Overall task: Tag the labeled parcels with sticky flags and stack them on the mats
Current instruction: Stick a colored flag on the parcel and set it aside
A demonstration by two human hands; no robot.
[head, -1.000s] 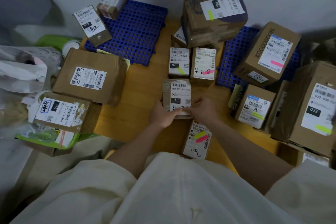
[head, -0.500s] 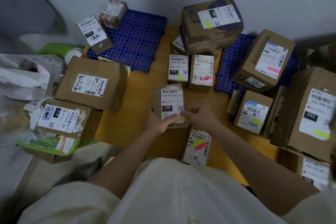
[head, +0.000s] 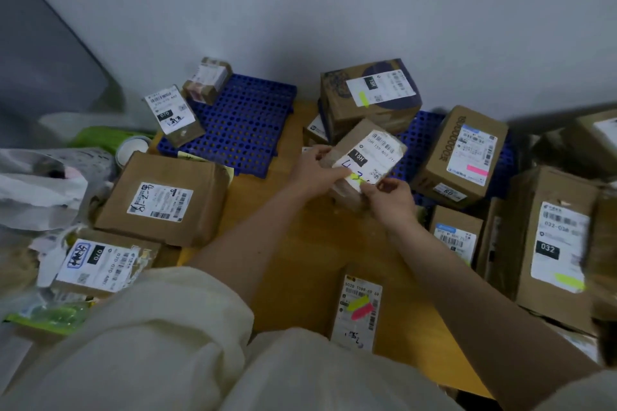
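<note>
Both hands, left and right, grip the tilted 15H parcel, seemingly lifted.

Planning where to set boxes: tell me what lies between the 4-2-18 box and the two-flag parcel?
Head view: between 4-2-18 box and two-flag parcel lie bare wooden tabletop and the person's left forearm.

Bare blue mat lies open at the back left, with two small boxes at its far left edge. A strip of bare wooden table runs up the middle. Cardboard parcels crowd the left and the right; a tall stack blocks the back.
</note>
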